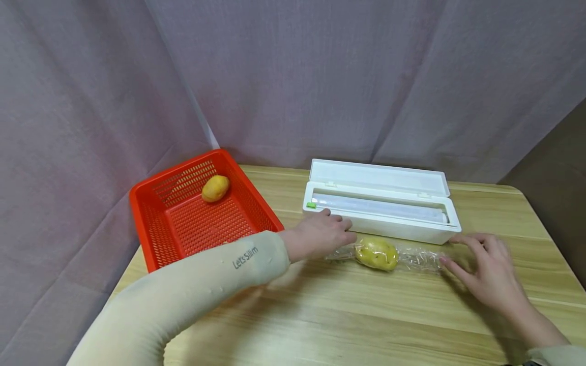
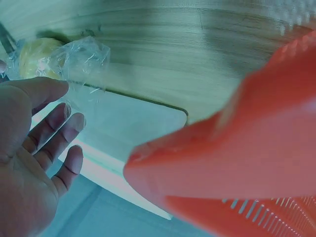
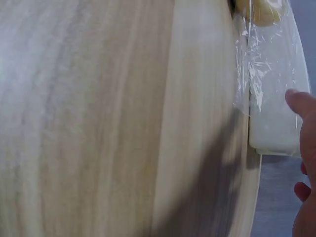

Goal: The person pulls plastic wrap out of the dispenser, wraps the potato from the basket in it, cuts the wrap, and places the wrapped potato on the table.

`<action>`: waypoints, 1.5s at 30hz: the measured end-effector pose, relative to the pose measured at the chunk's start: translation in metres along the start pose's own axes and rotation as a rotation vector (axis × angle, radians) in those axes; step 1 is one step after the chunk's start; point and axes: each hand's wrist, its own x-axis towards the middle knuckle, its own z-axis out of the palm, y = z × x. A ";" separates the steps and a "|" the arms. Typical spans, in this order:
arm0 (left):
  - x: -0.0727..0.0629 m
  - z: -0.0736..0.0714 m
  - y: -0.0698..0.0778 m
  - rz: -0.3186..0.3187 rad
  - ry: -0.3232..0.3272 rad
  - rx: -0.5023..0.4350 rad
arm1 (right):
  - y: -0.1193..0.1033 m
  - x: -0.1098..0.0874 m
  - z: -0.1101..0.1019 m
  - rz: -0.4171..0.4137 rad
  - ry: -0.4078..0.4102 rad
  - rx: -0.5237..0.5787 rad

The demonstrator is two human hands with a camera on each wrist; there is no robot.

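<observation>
partly cut off in right wrist view, wrapped potato [image 1: 376,253] between wide left grip [image 1: 318,235] and right grip [image 1: 489,267]

Site: curtained-off tabletop station; wider room type cannot be told. Evidence: grey-mauve fabric [image 1: 293,76] hung in folds behind and along left of wood-grain table [image 1: 320,315]. Dark brown surface [image 1: 556,193] at right. Kitchen-type goods on top: white film dispenser [image 1: 393,227], film-wrapped potato [image 1: 376,253], red perforated basket [image 1: 210,223].
</observation>
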 end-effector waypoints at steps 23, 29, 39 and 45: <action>0.012 -0.006 0.017 -0.048 0.139 -0.043 | -0.019 -0.002 0.006 -0.211 -0.126 -0.100; 0.028 -0.005 0.037 -0.100 0.170 -0.072 | -0.021 -0.003 0.005 -0.320 -0.159 -0.073; 0.042 0.009 0.054 -0.161 0.203 -0.083 | -0.022 -0.008 0.002 -0.383 -0.200 -0.045; 0.042 0.021 0.055 -0.156 0.274 -0.066 | -0.035 -0.005 -0.003 -0.281 -0.209 -0.014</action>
